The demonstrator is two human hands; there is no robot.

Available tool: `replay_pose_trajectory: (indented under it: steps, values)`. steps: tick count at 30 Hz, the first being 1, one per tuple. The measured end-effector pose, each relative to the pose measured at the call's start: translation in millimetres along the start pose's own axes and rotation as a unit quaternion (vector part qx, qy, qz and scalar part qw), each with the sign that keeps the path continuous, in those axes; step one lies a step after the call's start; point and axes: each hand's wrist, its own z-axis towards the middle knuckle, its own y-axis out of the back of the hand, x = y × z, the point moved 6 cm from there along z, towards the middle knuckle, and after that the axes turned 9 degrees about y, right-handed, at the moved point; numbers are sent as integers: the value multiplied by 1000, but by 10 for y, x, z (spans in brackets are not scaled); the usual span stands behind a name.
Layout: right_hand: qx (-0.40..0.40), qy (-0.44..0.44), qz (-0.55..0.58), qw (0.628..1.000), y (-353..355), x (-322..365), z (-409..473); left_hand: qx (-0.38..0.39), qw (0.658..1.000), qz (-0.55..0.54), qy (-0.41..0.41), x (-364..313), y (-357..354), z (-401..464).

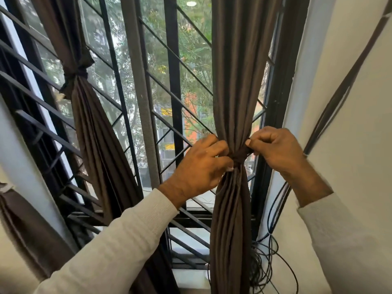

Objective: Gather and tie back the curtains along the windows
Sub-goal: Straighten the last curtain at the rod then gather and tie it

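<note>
Head view, looking forward at a barred window (169,102). Right curtain (233,81): brown fabric hanging in front of the right part of the window, drawn into a narrow bundle at mid-height and fanning out again below, down to the window sill (188,276). Tie band (239,155): a dark strip of the same cloth wrapped round the bundle at its narrowest point. Left hand (201,164): at the left side of the bundle, fingers curled and pinching the band's end against the fabric. Right hand (275,149): at the right side of the bundle, fingers curled, thumb and forefinger pinching the other end of the band. Both hands touch the curtain at the same height; both forearms wear pale knitted sleeves (118,240). Left curtain (91,124): a second brown curtain at the left part of the window, already gathered and knotted with its own band (76,74), its lower part slanting toward the sill. Third curtain (25,225): partly visible at the far left edge, also bunched. Grille (48,128): black metal bars with diagonal members across the panes; green foliage shows outside. Cables (263,266): black wires running down the white wall (350,124) at the right and lying in loose coils near the right end of the sill, just beside the curtain's lower part.
</note>
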Motion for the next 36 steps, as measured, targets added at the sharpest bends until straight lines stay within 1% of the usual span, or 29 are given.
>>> replay_pose_trajectory:
  steps: [7, 11, 23, 26, 30, 31, 33, 36]
  values:
    - [-16, 8, -38, 999, -25, 105, -10, 15, 999, -32, 18, 1, 80, -128]
    - [-48, -2, -38, 998, 77, 111, 8, 31, 998, -46, 22, -37, 24, -219]
    - [-95, -12, -81, 992, 247, 108, -9, 42, 995, -78, 44, -234, -98, -235]
    - [-83, -27, -84, 993, 217, 46, -97, 45, 990, -107, 84, -191, -178, -282]
    - [-80, -21, -86, 993, 187, 42, -235, 15, 975, -148, 166, -21, -211, -438]
    - [-91, -22, -81, 992, 156, 49, -279, 8, 970, -155, 185, 21, -218, -506]
    - [-140, -17, -83, 986, 100, 95, -381, 1, 963, -163, 213, 93, -258, -669]
    - [-213, 17, -93, 972, -116, 223, -603, 1, 955, -172, 242, 220, -356, -1007]
